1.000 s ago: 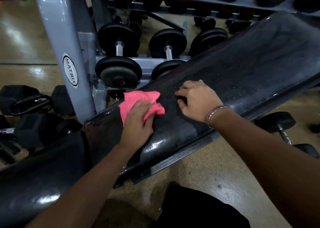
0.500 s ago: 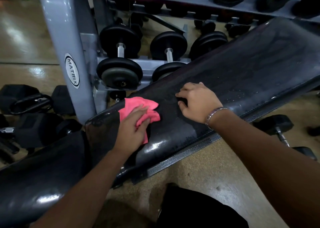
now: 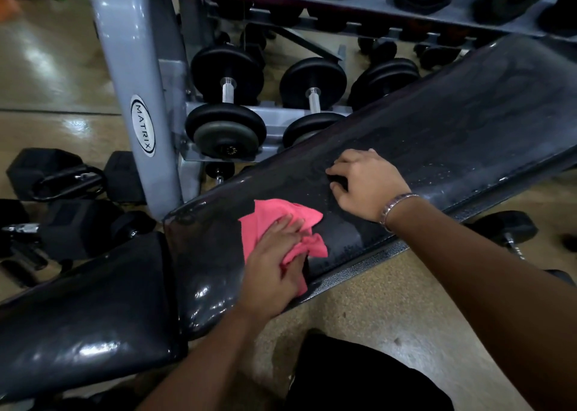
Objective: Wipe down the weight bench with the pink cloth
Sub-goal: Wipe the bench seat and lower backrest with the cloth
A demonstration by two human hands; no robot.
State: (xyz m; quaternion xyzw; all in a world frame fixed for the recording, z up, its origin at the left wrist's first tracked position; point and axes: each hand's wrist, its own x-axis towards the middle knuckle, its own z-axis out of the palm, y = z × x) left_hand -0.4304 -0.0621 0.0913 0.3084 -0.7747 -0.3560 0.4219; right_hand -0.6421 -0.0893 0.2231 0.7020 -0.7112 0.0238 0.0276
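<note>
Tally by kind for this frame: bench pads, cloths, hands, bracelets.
Bench pads: 2 (upper pad, lower pad)
Pink cloth: 1
Hands: 2 (left hand, right hand)
Bracelet: 1
Total: 6

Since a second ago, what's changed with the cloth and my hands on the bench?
The left hand has slid the pink cloth across the bench pad toward its near edge, closer to you. Nothing was picked up or let go. The right hand stayed propped on the pad, and the dumbbells behind haven't moved.
</note>
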